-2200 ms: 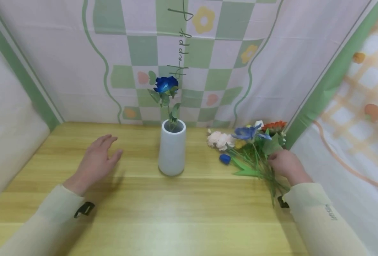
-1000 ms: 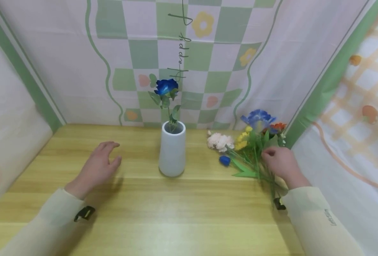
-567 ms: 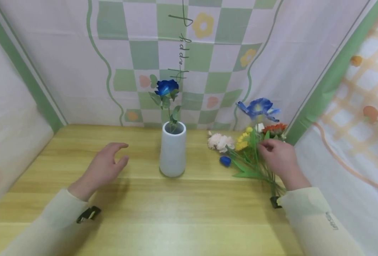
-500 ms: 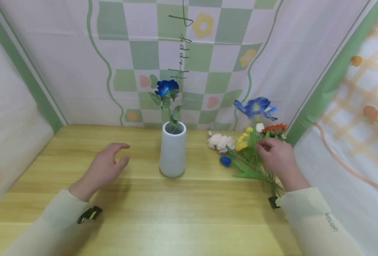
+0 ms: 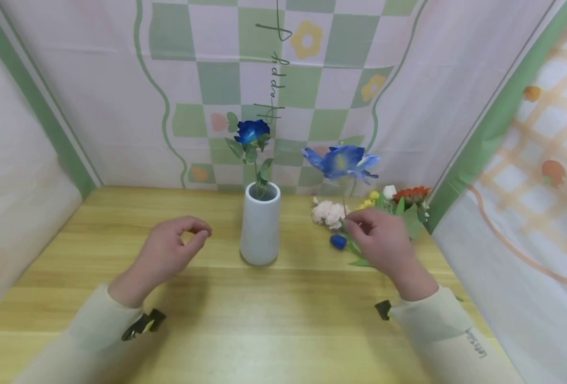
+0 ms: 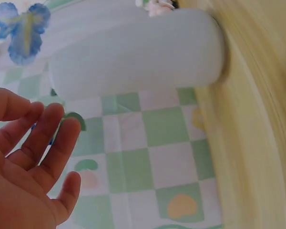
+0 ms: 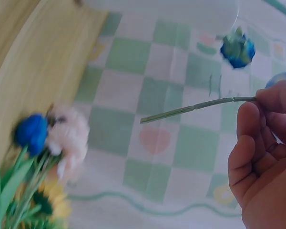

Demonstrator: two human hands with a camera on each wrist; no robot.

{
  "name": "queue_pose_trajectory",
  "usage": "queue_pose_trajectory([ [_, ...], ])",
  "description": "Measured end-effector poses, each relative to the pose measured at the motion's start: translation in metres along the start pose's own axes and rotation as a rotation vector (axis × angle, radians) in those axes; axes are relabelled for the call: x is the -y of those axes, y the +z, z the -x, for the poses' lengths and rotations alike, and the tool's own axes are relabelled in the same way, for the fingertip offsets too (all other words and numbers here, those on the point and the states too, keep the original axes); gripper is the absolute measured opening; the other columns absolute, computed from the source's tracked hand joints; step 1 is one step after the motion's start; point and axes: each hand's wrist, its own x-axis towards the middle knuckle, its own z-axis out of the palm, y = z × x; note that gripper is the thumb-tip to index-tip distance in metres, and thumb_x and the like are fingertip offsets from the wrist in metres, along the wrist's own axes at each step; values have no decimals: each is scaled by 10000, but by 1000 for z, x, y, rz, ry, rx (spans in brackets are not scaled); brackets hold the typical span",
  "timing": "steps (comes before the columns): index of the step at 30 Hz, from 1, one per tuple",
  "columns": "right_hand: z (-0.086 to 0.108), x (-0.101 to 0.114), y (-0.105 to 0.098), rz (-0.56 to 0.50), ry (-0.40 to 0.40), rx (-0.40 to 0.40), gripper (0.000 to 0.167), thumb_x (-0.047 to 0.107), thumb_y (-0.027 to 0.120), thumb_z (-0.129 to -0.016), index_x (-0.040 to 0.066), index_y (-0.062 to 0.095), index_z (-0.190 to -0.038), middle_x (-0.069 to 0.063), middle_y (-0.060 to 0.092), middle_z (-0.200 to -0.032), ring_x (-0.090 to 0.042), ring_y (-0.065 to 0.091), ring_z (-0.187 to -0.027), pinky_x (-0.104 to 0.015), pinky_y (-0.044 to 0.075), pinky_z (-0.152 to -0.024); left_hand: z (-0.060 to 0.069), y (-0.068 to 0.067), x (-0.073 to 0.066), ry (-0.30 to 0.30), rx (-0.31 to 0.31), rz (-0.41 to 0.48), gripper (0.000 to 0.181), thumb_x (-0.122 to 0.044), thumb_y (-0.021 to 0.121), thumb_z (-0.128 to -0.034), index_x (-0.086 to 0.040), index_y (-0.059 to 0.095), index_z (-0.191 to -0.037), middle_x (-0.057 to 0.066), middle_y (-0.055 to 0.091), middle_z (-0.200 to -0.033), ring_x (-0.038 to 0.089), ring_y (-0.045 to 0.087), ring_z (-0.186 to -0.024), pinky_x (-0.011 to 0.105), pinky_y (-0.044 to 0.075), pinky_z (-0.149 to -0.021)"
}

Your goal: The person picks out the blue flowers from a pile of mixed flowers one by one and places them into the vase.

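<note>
My right hand point(image 5: 384, 242) pinches the stem of a blue iris-like flower point(image 5: 342, 161) between thumb and fingers, off the table. In the right wrist view the cut end of its green stem point(image 7: 181, 110) sticks out past the fingertips. A white vase point(image 5: 260, 226) stands upright between my hands and holds a blue rose point(image 5: 252, 132). Left of the vase hovers my left hand point(image 5: 168, 250), its fingers relaxed and slightly bent, with nothing held. The left wrist view shows that palm point(image 6: 24, 191) bare, apart from the vase.
On the right of the wooden table point(image 5: 264, 320) lies a pile of flowers: pale pink blooms point(image 5: 331, 213), a blue bud point(image 5: 338, 241), an orange-red flower point(image 5: 412, 194), a white bud point(image 5: 389, 192) and yellow flowers point(image 5: 372, 198). A checkered cloth point(image 5: 259, 80) hangs behind.
My right hand has lifted the blue iris-like flower out of the pile and carried it left toward the vase. My left hand has shifted a little right, its thumb and fingers closer together.
</note>
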Motion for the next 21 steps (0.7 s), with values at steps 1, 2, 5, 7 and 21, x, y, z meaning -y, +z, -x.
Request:
queue_pose_trajectory([
  [1,0,4,2,-14,-4,-1,125,154,667,-950,69,757,-966,-11,691,-843,-144,565,-678,-362,483,-615,1,0,-3,9,-5,4,154,-196,621,-989,-105,729,-1051,-4,714,-1014,124,521,-577,355,504,-649],
  [2,0,9,4,-28,-7,-2,121,150,666,-952,70,756,-963,-6,689,-839,-140,564,-677,-360,485,-614,2,0,-5,17,-9,10,140,-193,629,-984,-115,732,-1038,-16,715,-1002,124,520,-569,346,502,-624],
  [5,-1,21,11,-69,-9,-15,109,143,669,-948,74,753,-950,14,675,-795,-134,560,-652,-359,491,-603,4,0,-12,48,-29,33,110,-173,643,-973,-130,737,-1010,-49,715,-968,120,580,-647,333,518,-619],
  [7,0,28,17,-92,-10,-26,100,142,671,-944,84,752,-941,32,664,-772,-127,556,-639,-357,489,-598,6,0,-16,64,-40,68,99,-150,647,-970,-123,736,-1004,-56,715,-956,121,630,-757,343,547,-665],
  [21,6,79,51,-171,-24,-17,86,164,697,-924,94,747,-918,65,659,-756,-89,576,-657,-326,510,-614,-6,34,-65,54,-41,245,113,-169,717,-934,-117,773,-1017,-53,730,-951,94,656,-811,320,564,-698],
])
